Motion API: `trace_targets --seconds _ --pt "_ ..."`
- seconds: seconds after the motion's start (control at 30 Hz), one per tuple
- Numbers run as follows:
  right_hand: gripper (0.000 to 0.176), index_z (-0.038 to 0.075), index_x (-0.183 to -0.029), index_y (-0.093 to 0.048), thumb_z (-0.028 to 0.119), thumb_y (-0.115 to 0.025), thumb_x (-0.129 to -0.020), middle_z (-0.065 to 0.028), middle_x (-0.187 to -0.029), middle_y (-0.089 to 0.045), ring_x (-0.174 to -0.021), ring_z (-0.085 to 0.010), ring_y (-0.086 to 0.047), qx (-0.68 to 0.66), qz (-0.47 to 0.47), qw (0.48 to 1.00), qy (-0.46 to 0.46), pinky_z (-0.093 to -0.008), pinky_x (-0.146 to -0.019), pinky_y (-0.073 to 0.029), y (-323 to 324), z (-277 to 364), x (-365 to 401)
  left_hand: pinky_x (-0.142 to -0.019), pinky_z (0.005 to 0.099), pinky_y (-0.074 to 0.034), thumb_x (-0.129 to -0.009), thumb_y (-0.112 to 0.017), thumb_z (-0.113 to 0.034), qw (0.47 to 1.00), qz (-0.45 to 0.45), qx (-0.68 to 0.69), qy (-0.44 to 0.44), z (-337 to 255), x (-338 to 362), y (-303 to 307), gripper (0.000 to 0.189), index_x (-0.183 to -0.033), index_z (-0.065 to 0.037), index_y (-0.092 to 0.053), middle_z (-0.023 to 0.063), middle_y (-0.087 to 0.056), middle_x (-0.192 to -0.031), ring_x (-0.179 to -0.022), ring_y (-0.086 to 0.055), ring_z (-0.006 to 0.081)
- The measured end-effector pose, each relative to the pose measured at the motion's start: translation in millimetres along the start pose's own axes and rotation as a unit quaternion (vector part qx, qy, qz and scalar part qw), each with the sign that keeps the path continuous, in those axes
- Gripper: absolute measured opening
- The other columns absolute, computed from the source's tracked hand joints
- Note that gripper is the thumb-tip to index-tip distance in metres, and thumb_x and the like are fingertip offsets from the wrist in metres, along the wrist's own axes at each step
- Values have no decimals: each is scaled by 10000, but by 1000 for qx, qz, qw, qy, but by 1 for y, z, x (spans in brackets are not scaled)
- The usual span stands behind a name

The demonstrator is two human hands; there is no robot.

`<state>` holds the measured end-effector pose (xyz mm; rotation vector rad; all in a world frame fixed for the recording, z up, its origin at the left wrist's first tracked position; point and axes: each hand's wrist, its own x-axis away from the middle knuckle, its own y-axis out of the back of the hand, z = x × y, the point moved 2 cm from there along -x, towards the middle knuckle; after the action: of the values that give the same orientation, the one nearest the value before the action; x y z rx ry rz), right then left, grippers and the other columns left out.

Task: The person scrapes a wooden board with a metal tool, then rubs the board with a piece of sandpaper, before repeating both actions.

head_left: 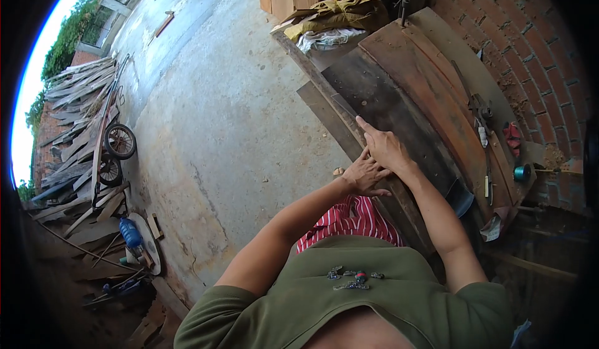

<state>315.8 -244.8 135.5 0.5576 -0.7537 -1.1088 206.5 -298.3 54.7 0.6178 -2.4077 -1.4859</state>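
Observation:
My left hand [368,174] lies over the near edge of a wooden workbench, its fingers spread. Just beyond it, my right hand [385,149] rests on the same edge and overlaps the left one. The right index finger is stretched out along the edge; its other fingers are partly hidden. Nothing held shows in either hand. Under and past them runs a long wooden rail [318,77], beside a dark flat panel [374,93] on the bench. A brown board [430,93] lies farther right.
Yellow sacking [349,9] sits at the bench's far end. Tools [480,115] and a teal spool [521,173] lie near the brick wall [530,55]. On the left are stacked planks [75,112], wheels [120,141] and a blue bottle [130,232] by the concrete floor [206,118].

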Motion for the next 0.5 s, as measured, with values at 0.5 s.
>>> trace_targets --seconds 0.5 --pt "484 239 -1471 -418 282 -436 -989 -308 -928 -662 -896 -481 -649 -14 14 1000 -20 -559 -810 -524 0 2 -13 -1177 621 -51 -879 -427 -733 998 32 47 14 0 -2 8 807 -1448 -161 -428 157 -359 -1511 -1445 -244 375"
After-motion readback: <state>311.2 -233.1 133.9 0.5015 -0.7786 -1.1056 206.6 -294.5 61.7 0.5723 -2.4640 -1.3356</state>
